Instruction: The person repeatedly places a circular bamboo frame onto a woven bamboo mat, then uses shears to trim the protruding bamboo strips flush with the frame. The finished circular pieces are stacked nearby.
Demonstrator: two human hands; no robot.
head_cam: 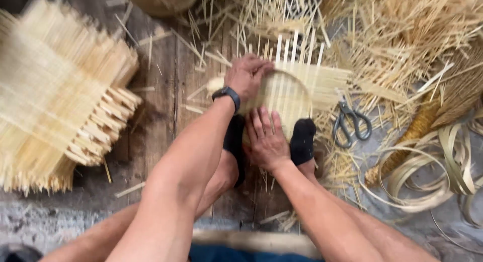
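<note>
Nearest me, at 6 o'clock, both bare forearms run up from the bottom edge. The right hand [266, 138] lies flat, fingers spread and unclenched, pressing the near edge of the woven bamboo mat [289, 93]. Two feet in black socks [302, 140] pin that same near edge at either side of the hand.

Beyond, at 12 o'clock from the right hand, the left hand [247, 76], with a dark wristband, curls over the mat's far-left rim; its fingers appear closed on a strip there, though blur prevents certainty.

The mat sits at centre on the wooden floor [166, 106], loose strip ends projecting at 12 and 3 o'clock.

I judge the step to be shaping the mat's rim. The next move calls for steady downward pressure while the strip is bent.

Scissors [351, 122] lie at 3 o'clock. Stacked woven panels [55, 91] occupy 9 o'clock.
</note>
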